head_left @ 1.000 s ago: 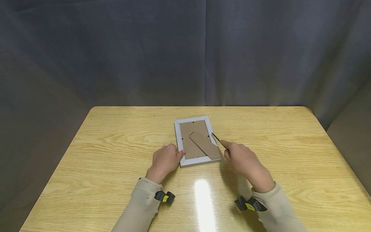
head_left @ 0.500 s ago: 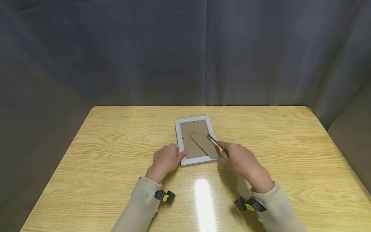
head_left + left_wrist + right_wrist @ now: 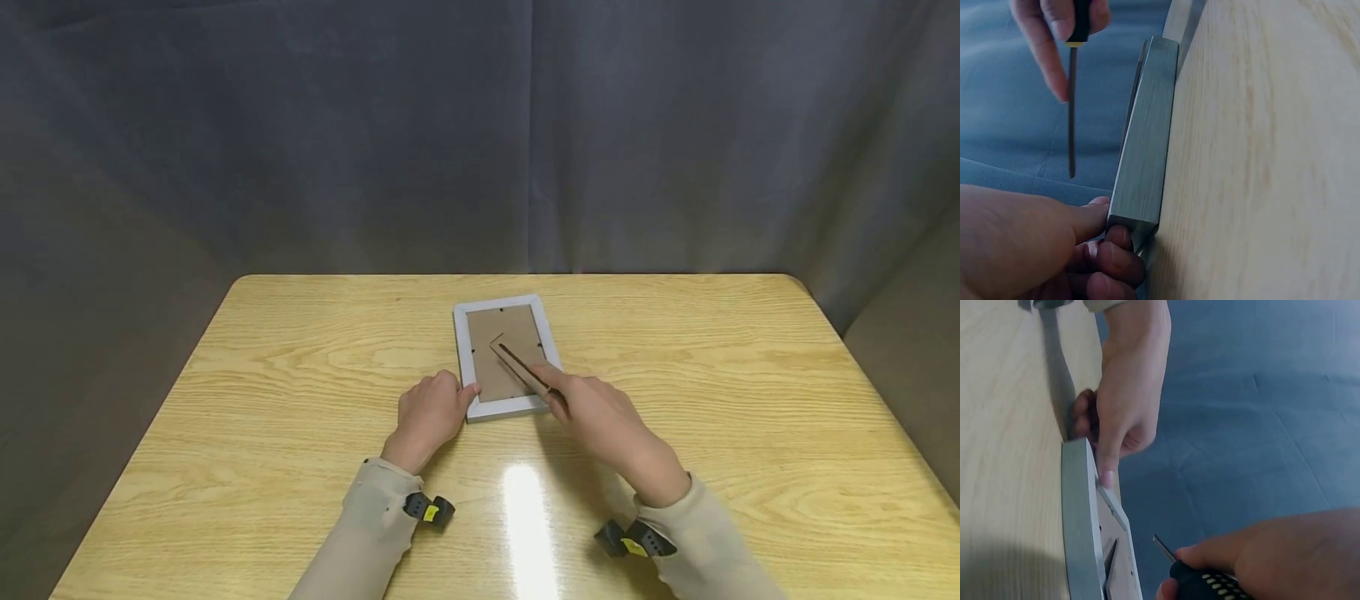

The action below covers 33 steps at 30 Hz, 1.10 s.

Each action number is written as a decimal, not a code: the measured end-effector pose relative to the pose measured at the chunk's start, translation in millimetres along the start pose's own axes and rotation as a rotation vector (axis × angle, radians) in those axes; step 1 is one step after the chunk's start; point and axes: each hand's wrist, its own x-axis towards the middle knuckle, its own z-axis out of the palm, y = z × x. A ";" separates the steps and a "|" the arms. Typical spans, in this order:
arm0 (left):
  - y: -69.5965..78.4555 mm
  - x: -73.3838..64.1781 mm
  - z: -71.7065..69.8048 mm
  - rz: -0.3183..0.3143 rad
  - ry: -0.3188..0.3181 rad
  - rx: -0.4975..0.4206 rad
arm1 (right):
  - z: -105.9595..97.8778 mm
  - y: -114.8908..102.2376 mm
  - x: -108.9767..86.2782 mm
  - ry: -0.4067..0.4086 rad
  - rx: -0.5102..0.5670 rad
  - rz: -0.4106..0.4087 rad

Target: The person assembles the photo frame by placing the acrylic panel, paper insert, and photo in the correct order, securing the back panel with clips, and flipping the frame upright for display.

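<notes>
A white picture frame (image 3: 510, 407) lies back side up on the table, showing its brown backing board (image 3: 491, 375) and a slanted easel leg (image 3: 519, 347). My left hand (image 3: 430, 417) pinches the near left corner, thumb on top and fingers curled at the outer side and underneath, as the left wrist view shows. In my right hand (image 3: 611, 429) is a screwdriver (image 3: 1072, 119) with a slim metal shaft; its dark handle (image 3: 1200, 584) carries yellow dots. The shaft overlaps the easel leg in the head view, while the left wrist view shows its tip raised above the frame.
Small dark tabs (image 3: 538, 344) sit along the backing's edges. The wooden table (image 3: 300, 358) extends around the frame, with a bright light reflection (image 3: 528, 525) near the front. A dark grey curtain (image 3: 375, 150) hangs behind it. Each wrist wears a small black camera (image 3: 438, 511).
My right hand has moved left with the screwdriver, its tip passing from the frame's right edge to over the easel leg. The frame has shifted slightly away; my left hand keeps its hold.
</notes>
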 end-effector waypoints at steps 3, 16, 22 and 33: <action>-0.7 0.3 0.9 0.000 0.008 0.006 | 2.8 -2.4 -1.1 0.008 0.015 -0.016; -0.6 -0.4 0.8 0.010 0.016 -0.025 | 5.6 9.7 -14.8 -0.013 0.013 -0.031; -0.4 -1.5 -0.2 0.011 0.008 -0.029 | 4.2 15.7 -24.8 -0.038 0.003 -0.011; 0.9 -2.0 -0.7 0.009 -0.005 -0.039 | -6.9 21.1 -41.9 -0.075 0.001 0.009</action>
